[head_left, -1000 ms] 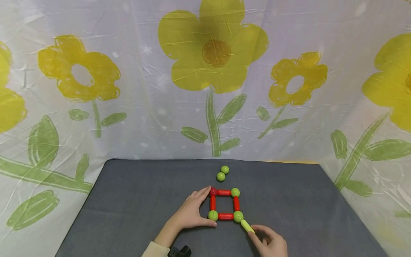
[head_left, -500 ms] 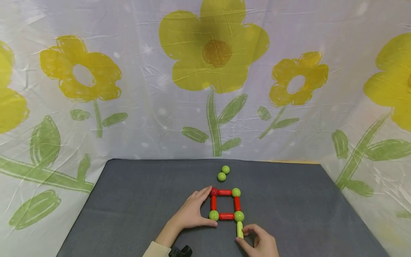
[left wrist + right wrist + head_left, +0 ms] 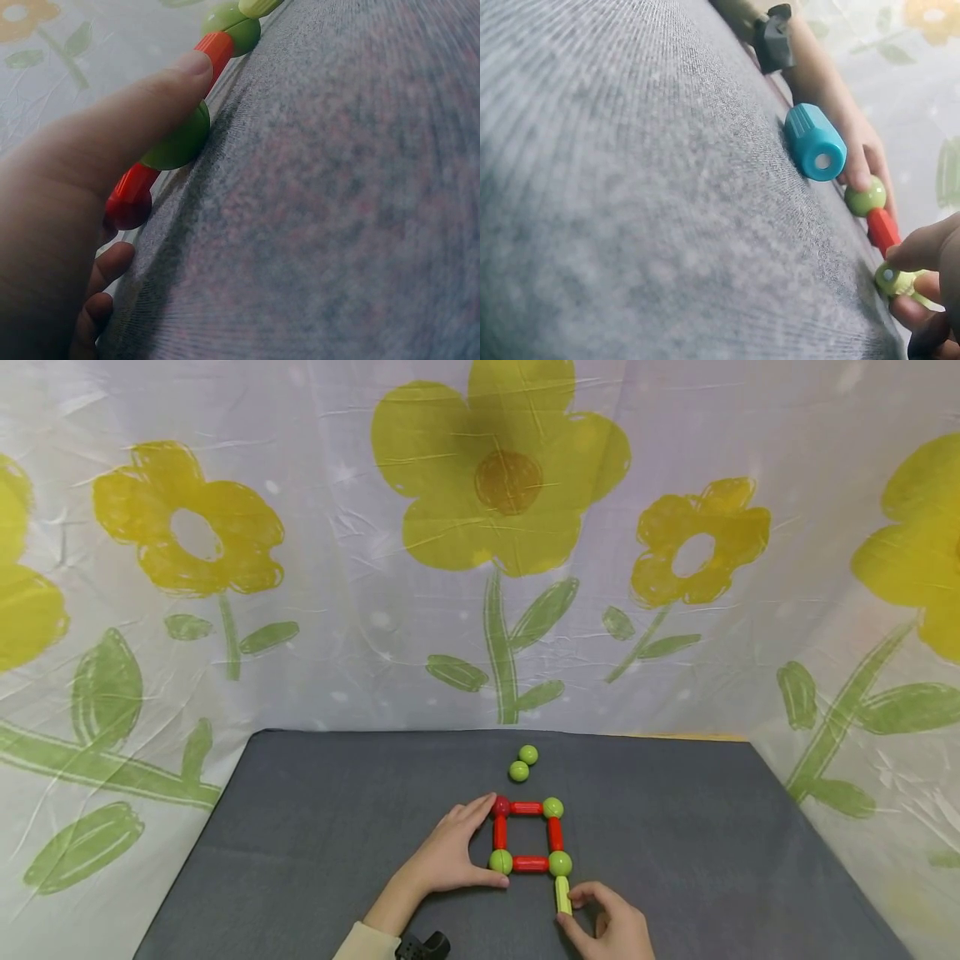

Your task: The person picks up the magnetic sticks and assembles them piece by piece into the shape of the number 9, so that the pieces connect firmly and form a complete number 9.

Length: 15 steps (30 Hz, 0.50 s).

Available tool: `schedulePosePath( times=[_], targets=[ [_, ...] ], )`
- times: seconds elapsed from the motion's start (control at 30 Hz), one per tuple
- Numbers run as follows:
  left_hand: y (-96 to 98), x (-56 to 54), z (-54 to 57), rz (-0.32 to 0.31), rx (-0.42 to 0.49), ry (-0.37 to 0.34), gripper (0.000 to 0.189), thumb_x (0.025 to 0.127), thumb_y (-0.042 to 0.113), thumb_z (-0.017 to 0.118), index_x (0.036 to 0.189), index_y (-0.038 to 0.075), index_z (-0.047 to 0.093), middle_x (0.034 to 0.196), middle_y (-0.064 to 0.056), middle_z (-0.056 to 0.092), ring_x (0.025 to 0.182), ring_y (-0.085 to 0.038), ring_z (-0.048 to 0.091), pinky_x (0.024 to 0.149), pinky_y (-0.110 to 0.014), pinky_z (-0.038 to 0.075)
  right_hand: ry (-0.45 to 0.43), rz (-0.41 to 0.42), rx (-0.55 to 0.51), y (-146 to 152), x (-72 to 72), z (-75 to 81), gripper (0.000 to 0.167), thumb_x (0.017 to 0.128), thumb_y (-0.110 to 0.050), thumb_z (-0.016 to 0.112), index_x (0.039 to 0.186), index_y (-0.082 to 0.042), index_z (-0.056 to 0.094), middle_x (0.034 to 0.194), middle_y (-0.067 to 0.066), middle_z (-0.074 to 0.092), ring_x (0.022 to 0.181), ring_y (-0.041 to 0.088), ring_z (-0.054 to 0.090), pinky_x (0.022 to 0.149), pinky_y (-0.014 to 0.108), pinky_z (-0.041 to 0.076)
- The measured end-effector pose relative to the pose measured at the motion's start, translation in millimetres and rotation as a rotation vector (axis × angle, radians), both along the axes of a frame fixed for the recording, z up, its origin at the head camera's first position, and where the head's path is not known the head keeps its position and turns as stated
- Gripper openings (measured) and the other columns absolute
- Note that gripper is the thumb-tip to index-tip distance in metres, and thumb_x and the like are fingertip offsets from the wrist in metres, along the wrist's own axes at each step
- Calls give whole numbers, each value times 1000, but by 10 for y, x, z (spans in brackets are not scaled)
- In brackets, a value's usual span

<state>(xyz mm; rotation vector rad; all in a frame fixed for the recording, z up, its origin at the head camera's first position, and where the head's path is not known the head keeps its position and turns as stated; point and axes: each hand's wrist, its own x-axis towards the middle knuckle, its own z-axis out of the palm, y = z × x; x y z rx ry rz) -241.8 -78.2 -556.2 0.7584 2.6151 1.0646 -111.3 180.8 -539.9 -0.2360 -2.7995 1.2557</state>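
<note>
A square of red magnetic sticks (image 3: pixel 531 864) and balls lies flat on the dark cloth: three corner balls are green, and the far-left one is a red ball (image 3: pixel 501 807). My left hand (image 3: pixel 446 856) holds its left side, fingertips at the red ball and thumb against the near-left green ball (image 3: pixel 500 862). Between thumb and fingers my right hand (image 3: pixel 611 927) pinches a yellow-green magnetic stick (image 3: pixel 563 895). That stick points toward me from the near-right green ball (image 3: pixel 559 863), its far end touching the ball. The right wrist view shows its round magnet end.
Two loose green balls (image 3: pixel 519 771) lie beyond the square, side by side. A teal magnetic stick (image 3: pixel 815 142) rests on the cloth in the right wrist view, nearer me than the square. A flower-printed curtain (image 3: pixel 337 568) hangs behind the table (image 3: pixel 315 793).
My right hand has shifted left and swung the yellow-green stick from a slant to nearly straight below the near-right ball. The left hand stays at the square's left side.
</note>
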Motion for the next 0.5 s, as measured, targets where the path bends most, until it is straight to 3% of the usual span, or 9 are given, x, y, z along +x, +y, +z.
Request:
schedulePosePath(
  times=[0.23, 0.5],
  targets=[
    [6, 8, 6, 0, 4, 4, 123, 75, 68, 88, 171, 20, 27, 172, -5, 34, 149, -38, 40, 115, -68, 37, 11, -8, -9, 6, 0, -7, 23, 80, -17, 92, 94, -19, 74, 85, -8, 67, 42, 4, 33, 42, 23, 34],
    [-2, -3, -2, -5, 5, -4, 125, 75, 71, 86, 171, 20, 26, 172, -5, 33, 152, -40, 36, 118, -68, 33, -16, -31, -118, 84, -85, 38, 13, 89, -19, 86, 97, -16, 76, 86, -5, 70, 42, 4, 31, 41, 22, 32]
  ],
)
